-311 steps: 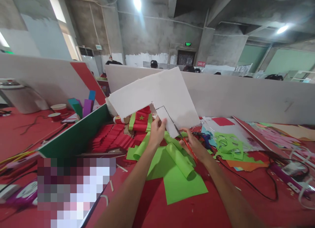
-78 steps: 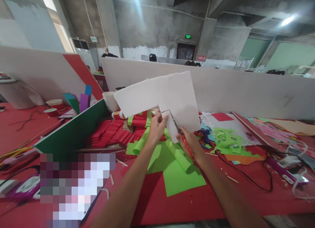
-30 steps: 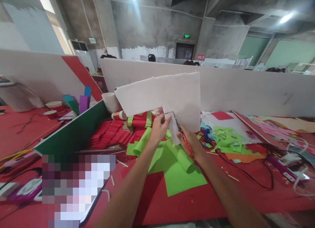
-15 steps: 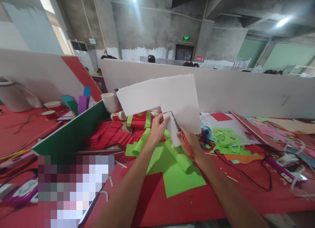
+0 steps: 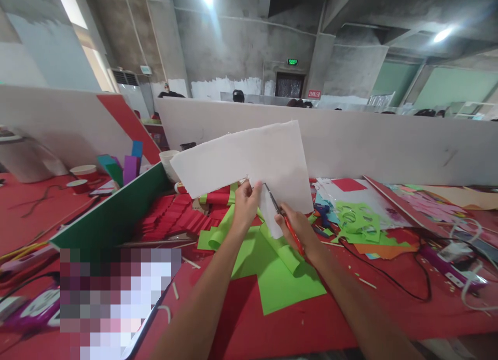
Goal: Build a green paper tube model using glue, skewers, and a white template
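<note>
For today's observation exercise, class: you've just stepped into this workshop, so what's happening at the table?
A person holds a white sheet up over a red table. The left hand pinches the sheet's lower edge, while the right hand works red-handled scissors, blades set into the sheet's lower part. Green paper and red strips lie underneath.

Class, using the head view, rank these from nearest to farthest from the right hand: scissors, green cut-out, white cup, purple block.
1. Scissors, held in the right hand.
2. Green cut-out, on the table to its right.
3. White cup, far left by the divider.
4. Purple block, farther left still.
</note>
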